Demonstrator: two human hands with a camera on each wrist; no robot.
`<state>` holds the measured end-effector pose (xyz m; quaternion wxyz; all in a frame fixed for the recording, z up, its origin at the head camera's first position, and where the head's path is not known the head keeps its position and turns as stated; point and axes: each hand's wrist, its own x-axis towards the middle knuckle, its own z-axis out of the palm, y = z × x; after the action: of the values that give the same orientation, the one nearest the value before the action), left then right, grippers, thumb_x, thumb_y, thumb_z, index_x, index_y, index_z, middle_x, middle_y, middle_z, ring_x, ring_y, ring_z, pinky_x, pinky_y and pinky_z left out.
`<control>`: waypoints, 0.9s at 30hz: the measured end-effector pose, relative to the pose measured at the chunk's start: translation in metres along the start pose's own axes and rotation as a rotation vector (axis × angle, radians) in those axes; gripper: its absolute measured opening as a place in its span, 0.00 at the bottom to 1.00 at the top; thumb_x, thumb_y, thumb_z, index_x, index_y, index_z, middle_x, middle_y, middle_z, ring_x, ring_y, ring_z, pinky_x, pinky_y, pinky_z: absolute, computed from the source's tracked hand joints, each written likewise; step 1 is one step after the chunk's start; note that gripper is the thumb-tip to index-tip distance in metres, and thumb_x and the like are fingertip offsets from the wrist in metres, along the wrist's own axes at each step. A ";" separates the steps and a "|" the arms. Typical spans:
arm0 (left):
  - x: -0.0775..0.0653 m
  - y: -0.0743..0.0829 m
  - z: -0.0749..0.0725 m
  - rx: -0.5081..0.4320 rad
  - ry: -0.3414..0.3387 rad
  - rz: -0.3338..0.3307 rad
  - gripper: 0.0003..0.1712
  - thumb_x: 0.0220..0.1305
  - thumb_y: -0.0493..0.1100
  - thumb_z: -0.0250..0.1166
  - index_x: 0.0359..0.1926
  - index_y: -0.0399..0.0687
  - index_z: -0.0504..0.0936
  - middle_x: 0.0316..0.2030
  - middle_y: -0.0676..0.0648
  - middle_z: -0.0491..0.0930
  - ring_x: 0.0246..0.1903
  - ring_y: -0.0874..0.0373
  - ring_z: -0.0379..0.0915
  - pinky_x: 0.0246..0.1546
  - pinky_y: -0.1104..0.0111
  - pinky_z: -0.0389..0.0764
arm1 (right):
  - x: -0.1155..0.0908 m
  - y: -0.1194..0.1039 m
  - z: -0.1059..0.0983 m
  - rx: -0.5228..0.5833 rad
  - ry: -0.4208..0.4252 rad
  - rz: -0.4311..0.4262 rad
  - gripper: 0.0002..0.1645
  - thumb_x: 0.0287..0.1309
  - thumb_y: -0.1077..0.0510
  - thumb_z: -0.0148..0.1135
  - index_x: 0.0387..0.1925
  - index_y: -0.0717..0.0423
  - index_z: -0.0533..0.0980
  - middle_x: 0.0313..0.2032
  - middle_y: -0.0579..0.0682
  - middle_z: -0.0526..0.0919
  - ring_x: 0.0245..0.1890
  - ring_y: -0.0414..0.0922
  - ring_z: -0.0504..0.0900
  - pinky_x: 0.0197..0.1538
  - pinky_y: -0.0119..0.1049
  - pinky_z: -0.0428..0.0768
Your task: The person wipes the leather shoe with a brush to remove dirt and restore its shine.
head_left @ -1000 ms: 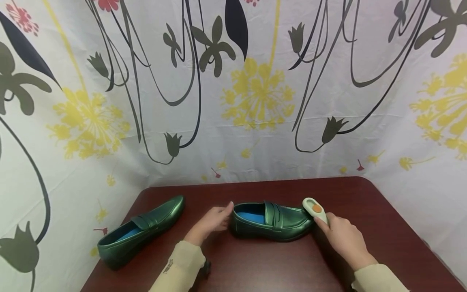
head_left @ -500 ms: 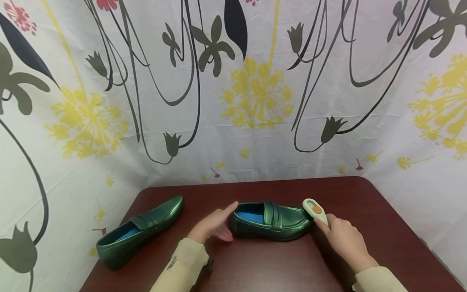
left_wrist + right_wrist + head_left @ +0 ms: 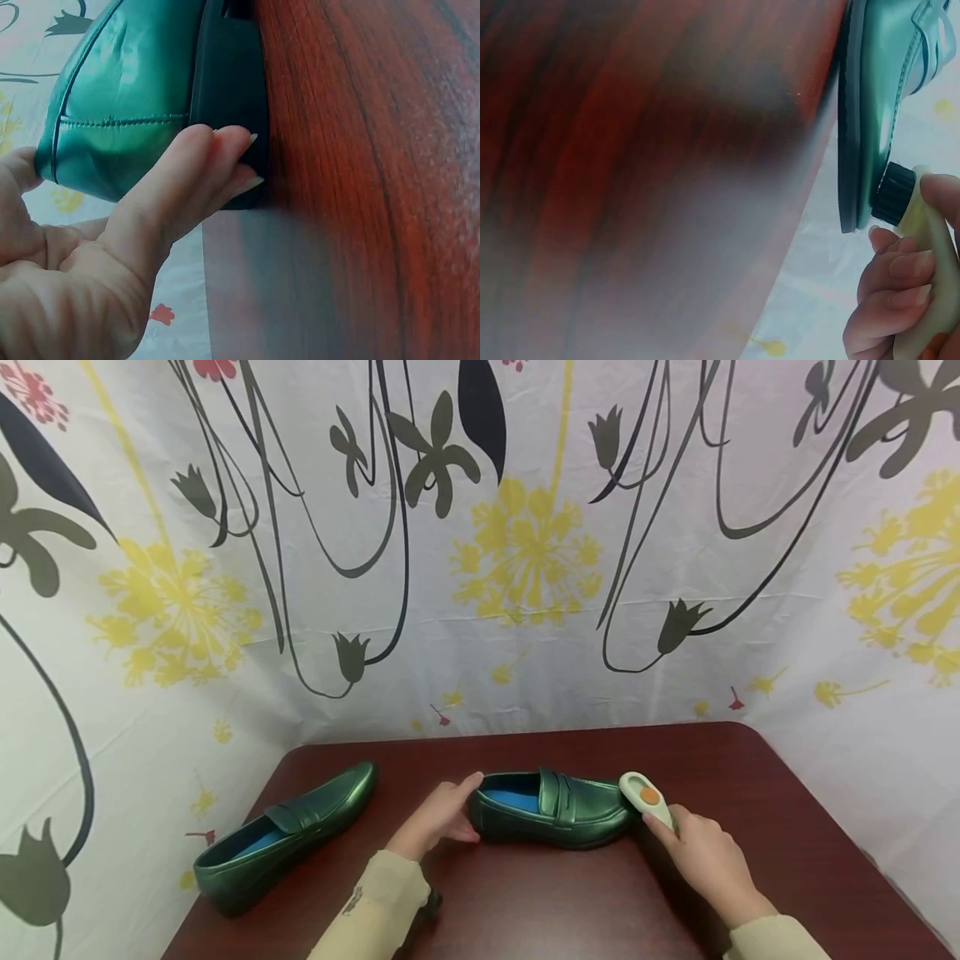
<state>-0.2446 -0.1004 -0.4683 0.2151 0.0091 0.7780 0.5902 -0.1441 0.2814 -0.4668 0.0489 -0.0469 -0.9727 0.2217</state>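
A metallic green loafer (image 3: 592,814) with a blue insole lies in front of me, toe to the right. My left hand (image 3: 438,818) grips its heel, thumb at the back rim; in the left wrist view the fingers (image 3: 184,176) press against the heel block. With my right hand (image 3: 705,856) I hold a small cream shoe brush (image 3: 643,795) with an orange oval on its back. The right wrist view has its short dark bristles (image 3: 895,193) against the upper at the toe.
A matching green loafer (image 3: 288,835) rests at the left of the dark red wooden table (image 3: 555,910), toe pointing away. Behind the table hangs a white cloth (image 3: 540,693) printed with flowers.
My left fingers spread at the heel, then came in around it. The loafer has shifted slightly left and away from me. The brush stays at the toe with a small shift.
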 end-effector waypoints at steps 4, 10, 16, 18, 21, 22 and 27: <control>0.001 -0.003 -0.001 -0.020 0.004 0.037 0.58 0.63 0.77 0.55 0.71 0.29 0.61 0.34 0.35 0.78 0.26 0.46 0.85 0.35 0.56 0.87 | 0.000 -0.001 0.002 0.004 -0.001 -0.007 0.41 0.70 0.30 0.50 0.55 0.65 0.75 0.36 0.58 0.85 0.29 0.51 0.81 0.27 0.48 0.74; 0.004 -0.004 -0.001 -0.031 -0.014 0.097 0.55 0.67 0.73 0.56 0.72 0.29 0.62 0.45 0.31 0.79 0.36 0.43 0.86 0.41 0.54 0.87 | 0.003 -0.002 0.005 0.007 0.015 -0.031 0.40 0.71 0.30 0.49 0.54 0.64 0.75 0.32 0.55 0.83 0.29 0.51 0.80 0.26 0.48 0.73; 0.005 -0.010 -0.005 -0.054 -0.054 0.164 0.48 0.71 0.66 0.57 0.75 0.32 0.60 0.69 0.30 0.67 0.54 0.41 0.81 0.54 0.51 0.82 | 0.003 -0.004 0.008 0.004 0.059 -0.060 0.37 0.72 0.32 0.49 0.53 0.63 0.75 0.30 0.52 0.82 0.27 0.50 0.78 0.25 0.47 0.71; 0.003 -0.012 -0.008 -0.046 -0.084 0.182 0.48 0.72 0.64 0.57 0.76 0.33 0.56 0.71 0.30 0.64 0.57 0.38 0.79 0.56 0.51 0.81 | 0.003 -0.005 0.008 0.004 0.083 -0.073 0.36 0.72 0.33 0.49 0.52 0.63 0.75 0.30 0.53 0.82 0.27 0.51 0.79 0.24 0.47 0.71; 0.003 -0.016 -0.012 -0.035 -0.122 0.187 0.49 0.70 0.63 0.60 0.77 0.36 0.55 0.71 0.30 0.64 0.60 0.39 0.77 0.58 0.51 0.80 | 0.002 -0.005 0.009 0.002 0.123 -0.086 0.34 0.72 0.34 0.51 0.51 0.62 0.76 0.31 0.55 0.83 0.29 0.53 0.81 0.25 0.49 0.72; 0.004 -0.017 -0.014 -0.028 -0.129 0.191 0.49 0.70 0.62 0.62 0.77 0.37 0.56 0.70 0.31 0.66 0.59 0.40 0.78 0.58 0.52 0.80 | 0.002 -0.005 0.009 0.004 0.135 -0.089 0.33 0.72 0.35 0.51 0.51 0.62 0.76 0.32 0.55 0.83 0.30 0.55 0.81 0.25 0.50 0.72; 0.006 -0.023 -0.018 0.039 -0.128 0.241 0.43 0.65 0.54 0.70 0.73 0.40 0.63 0.63 0.36 0.75 0.56 0.49 0.79 0.56 0.55 0.82 | 0.001 -0.006 0.011 0.008 0.169 -0.104 0.32 0.73 0.36 0.51 0.51 0.62 0.76 0.34 0.58 0.84 0.32 0.58 0.83 0.27 0.53 0.74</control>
<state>-0.2511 -0.1225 -0.4875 0.1916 0.1440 0.7673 0.5948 -0.1472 0.2712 -0.4735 0.1423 -0.0146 -0.9655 0.2178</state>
